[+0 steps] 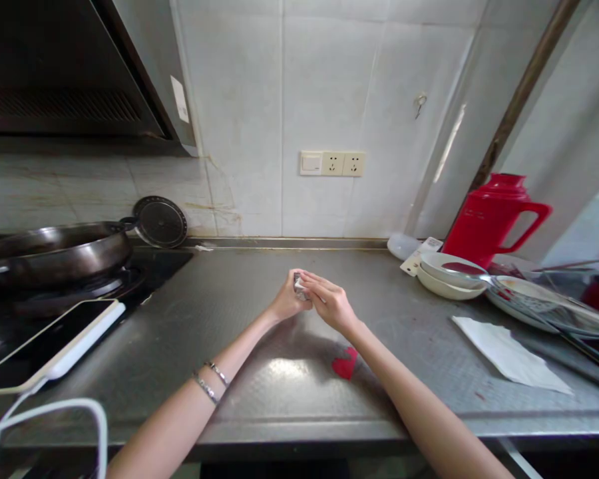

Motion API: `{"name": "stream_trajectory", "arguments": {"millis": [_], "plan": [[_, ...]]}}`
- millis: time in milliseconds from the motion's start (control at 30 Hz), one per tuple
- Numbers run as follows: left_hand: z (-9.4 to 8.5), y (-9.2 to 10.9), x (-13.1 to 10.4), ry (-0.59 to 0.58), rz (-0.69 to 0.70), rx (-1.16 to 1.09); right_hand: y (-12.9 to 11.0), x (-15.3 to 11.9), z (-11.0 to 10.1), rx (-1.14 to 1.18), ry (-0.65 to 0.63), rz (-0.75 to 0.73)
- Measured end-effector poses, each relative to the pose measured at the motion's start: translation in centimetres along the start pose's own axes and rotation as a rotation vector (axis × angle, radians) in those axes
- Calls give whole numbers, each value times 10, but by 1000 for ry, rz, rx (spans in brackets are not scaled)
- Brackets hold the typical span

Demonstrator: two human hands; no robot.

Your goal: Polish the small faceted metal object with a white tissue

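Note:
Both hands meet above the middle of the steel counter (249,346). My left hand (288,297) is closed round a small grey and white object (299,286), which is mostly hidden by fingers. Over its right side lies my right hand (332,301), its fingers together and pressed on the same object, perhaps with a bit of white material under them. A red heart-shaped piece (345,363) lies on the counter below my right hand, beside the forearm.
A pan (80,253) sits on the stove at left, with a phone (44,346) and white cable in front. At right stand a red thermos (489,219), stacked bowls (452,283), a plate (519,309) with utensils, and a white paper sheet (509,352).

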State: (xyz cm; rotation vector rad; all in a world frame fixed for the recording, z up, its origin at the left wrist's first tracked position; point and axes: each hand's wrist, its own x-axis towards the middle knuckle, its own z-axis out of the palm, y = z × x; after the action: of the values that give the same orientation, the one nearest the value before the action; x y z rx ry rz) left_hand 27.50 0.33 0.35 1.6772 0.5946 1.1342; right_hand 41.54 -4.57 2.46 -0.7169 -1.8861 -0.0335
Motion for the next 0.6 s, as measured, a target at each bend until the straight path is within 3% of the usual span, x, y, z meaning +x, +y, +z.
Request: {"name": "stream_trajectory", "arguments": {"millis": [100,300,600], "plan": [[2,4,-1,-18,14,-8,2,0,-1,-10,24,-24],[5,12,-3,-13,0,34,1,2,-1,8,150,297],[4,25,-4,-63,-22,81,5,8,-9,-1,356,465]]}}
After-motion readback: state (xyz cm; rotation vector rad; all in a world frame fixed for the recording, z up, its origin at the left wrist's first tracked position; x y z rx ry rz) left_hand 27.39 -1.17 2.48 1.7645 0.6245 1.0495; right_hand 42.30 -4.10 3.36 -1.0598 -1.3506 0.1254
